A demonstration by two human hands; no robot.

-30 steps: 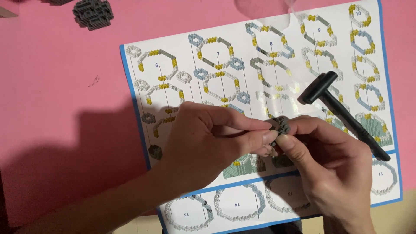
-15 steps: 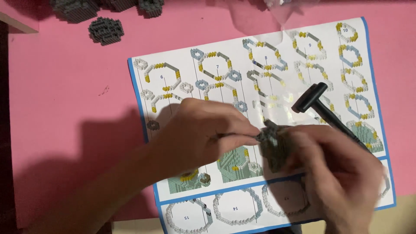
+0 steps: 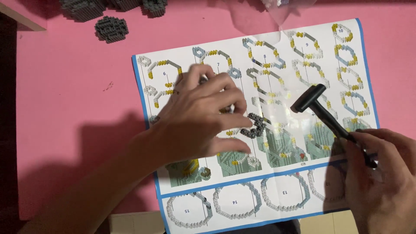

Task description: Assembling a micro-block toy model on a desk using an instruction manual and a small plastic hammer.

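A second ago both my hands pinched the small dark block piece together over the sheet; now they have parted. The curved dark-grey block piece (image 3: 255,125) lies alone on the instruction sheet (image 3: 216,56), near the middle, just right of my left fingertips and apart from them as far as I can tell. My left hand (image 3: 201,119) rests flat-ish on the sheet, fingers spread and extended toward the piece, gripping nothing that I can see; a thin light object seems to sit between the fingers, too blurred to name. My right hand (image 3: 381,173) has drawn back to the lower right and is closed round the handle of the small black hammer (image 3: 323,110), whose head hangs over the sheet, above and to the right of the piece, not touching it. So the piece has been set down and released, and the tool has been lifted clear of it. The sheet lies on a pink mat (image 3: 65,108). At the top edge several grey block assemblies (image 3: 112,28) are cut off by the frame, and a clear plastic bag (image 3: 277,8) shows only in part. My right hand hides the hammer's handle end; my left palm covers some of the printed diagrams. Motion blur softens the left fingers.
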